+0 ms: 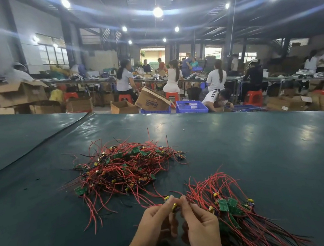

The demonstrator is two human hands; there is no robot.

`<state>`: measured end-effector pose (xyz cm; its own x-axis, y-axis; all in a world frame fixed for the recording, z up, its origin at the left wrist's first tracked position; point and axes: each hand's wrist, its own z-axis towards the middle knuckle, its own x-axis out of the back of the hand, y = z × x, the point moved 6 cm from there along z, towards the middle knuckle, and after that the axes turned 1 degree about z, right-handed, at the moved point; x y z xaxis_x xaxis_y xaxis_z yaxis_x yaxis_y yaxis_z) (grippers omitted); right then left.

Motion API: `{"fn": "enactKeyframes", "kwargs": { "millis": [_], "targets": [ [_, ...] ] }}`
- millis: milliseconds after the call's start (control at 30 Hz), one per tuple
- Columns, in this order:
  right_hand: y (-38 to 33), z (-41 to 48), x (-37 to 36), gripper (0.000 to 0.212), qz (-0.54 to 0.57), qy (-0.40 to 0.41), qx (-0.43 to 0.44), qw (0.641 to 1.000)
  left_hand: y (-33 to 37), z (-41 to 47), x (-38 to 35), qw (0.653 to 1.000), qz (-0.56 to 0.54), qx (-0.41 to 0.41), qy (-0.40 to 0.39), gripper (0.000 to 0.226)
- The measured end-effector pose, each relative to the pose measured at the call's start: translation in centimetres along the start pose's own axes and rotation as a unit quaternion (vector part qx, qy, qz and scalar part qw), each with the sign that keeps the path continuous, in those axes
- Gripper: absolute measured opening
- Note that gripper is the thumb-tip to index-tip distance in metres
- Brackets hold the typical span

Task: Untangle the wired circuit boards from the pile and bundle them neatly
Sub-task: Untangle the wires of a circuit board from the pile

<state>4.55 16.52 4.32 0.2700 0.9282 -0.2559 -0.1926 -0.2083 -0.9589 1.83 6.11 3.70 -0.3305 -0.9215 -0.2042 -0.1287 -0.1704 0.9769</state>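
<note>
Wide factory hall behind, with workers (173,77) seated at far benches (80,81), cardboard boxes (19,92) and a blue crate (191,106); all stand well apart from the job. Nearer, the dark green worktop (265,150) carries the tangled pile (121,168) of red-wired circuit boards mid-surface, while a straighter bundle (231,207) lies just beside the right hand (200,221). Its grip pinches a small wired board (174,206) with a yellow capacitor, and the left hand (152,222) pinches the same piece from the other side. The step looks like freeing one board. Hold the board steady, draw its leads out slowly, then lay it board-to-board on the bundle. Stray loops (147,200) trailing from the pile toward the hands could snag.
</note>
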Motion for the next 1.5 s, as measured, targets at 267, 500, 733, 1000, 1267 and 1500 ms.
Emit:
{"fn": "enactKeyframes", "kwargs": {
  "millis": [267,500,733,1000,1267,1500],
  "targets": [
    [-0.2,-0.3,-0.6,0.028,0.013,-0.02,-0.007,1.0,-0.3,0.5,0.1,0.997,-0.063,0.027,0.026,0.048],
    [0.7,0.1,-0.1,0.028,0.036,0.02,-0.023,0.999,1.6,-0.1,0.4,0.987,0.023,-0.142,0.077,0.045],
    [1.2,0.7,2.4,0.019,0.098,0.134,-0.109,0.98,2.3,-0.2,1.6,0.974,0.033,-0.173,0.145,0.047],
    [0.4,1.5,4.2,0.019,0.233,0.192,-0.117,0.946,2.1,-0.2,1.5,0.974,0.017,-0.169,0.148,0.04],
    [-0.8,2.1,6.8,0.025,0.266,0.227,-0.078,0.934,3.7,-0.5,5.6,0.957,-0.024,-0.182,0.227,0.039],
    [0.2,0.2,0.7,0.038,0.002,0.033,-0.059,0.998,2.7,-0.3,2.3,0.972,0.012,-0.174,0.157,0.037]
  ]
}}
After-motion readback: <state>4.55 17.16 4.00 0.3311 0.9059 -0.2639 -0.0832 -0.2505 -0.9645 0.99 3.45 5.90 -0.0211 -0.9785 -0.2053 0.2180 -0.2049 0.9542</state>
